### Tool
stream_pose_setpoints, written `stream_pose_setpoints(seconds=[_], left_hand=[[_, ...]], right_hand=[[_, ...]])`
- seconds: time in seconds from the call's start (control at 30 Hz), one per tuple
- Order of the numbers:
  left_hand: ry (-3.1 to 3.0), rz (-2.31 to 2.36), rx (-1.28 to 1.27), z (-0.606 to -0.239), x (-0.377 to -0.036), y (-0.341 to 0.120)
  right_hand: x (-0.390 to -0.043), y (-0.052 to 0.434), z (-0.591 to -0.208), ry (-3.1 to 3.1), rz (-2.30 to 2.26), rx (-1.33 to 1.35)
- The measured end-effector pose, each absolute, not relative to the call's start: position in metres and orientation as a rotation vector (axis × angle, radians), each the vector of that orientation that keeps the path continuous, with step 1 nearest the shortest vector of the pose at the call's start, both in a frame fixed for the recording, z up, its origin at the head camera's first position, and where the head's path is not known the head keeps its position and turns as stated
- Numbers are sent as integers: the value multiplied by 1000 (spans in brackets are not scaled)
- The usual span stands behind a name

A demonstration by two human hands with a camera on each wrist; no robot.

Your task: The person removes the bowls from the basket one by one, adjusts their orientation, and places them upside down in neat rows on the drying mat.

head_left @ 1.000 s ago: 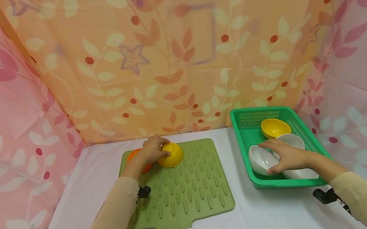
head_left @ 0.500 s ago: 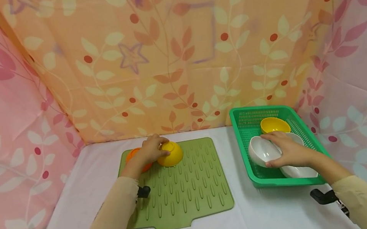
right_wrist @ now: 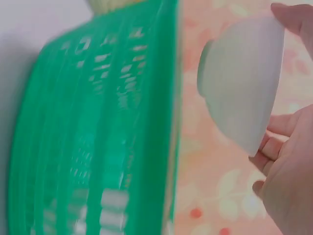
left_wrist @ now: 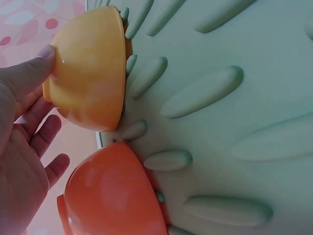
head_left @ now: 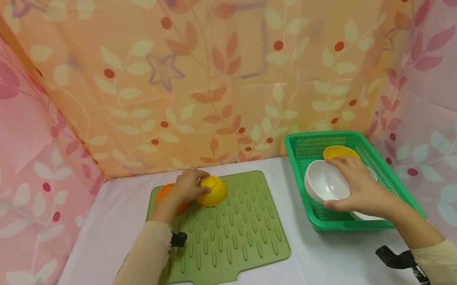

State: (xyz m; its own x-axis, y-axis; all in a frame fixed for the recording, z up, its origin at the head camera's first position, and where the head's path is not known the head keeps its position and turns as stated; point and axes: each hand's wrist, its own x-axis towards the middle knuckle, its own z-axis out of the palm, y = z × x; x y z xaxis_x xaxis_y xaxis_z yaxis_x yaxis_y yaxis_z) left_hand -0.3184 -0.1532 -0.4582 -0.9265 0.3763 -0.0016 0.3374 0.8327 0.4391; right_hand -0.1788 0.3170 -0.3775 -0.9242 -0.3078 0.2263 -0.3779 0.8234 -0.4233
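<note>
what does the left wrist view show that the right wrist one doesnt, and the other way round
Only the left wrist view: the left hand pinching the upside-down yellow bowl, the orange bowl beside it, and ridges on the green mat.

Only the right wrist view: the right hand holding a white bowl, and the green basket.

Both: floral-patterned cloth behind, and one hand with a bowl.

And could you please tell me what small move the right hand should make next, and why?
I would probably carry the white bowl leftward toward the green mat: the right hand holds it by its rim, clear of the green basket, and bare mat lies to the right of the upturned yellow bowl, which the left hand grips.
</note>
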Motion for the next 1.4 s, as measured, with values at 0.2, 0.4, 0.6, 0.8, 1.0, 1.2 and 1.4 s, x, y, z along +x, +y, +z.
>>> stream_pose_setpoints(seconds=[0.2,0.4,0.6,0.8,1.0,1.2,1.4], left_hand=[[2926,705,587,-459,-317,-153],[2932,695,579,-458,-315,-153],[2939,691,581,-458,-314,-153],[2941,686,587,-456,-313,-153],[2940,696,572,-458,-313,-152],[2948,689,570,-460,-314,-151],[2962,679,546,-460,-312,-151]], right_hand=[[-158,287,-372,-2801,775,564],[-150,253,-382,-2739,821,631],[-143,213,-393,-2730,852,674],[-136,177,-403,-2724,871,750],[-133,155,-419,-2725,925,834],[-136,145,-432,-2751,913,905],[-137,141,-440,-2773,906,910]])
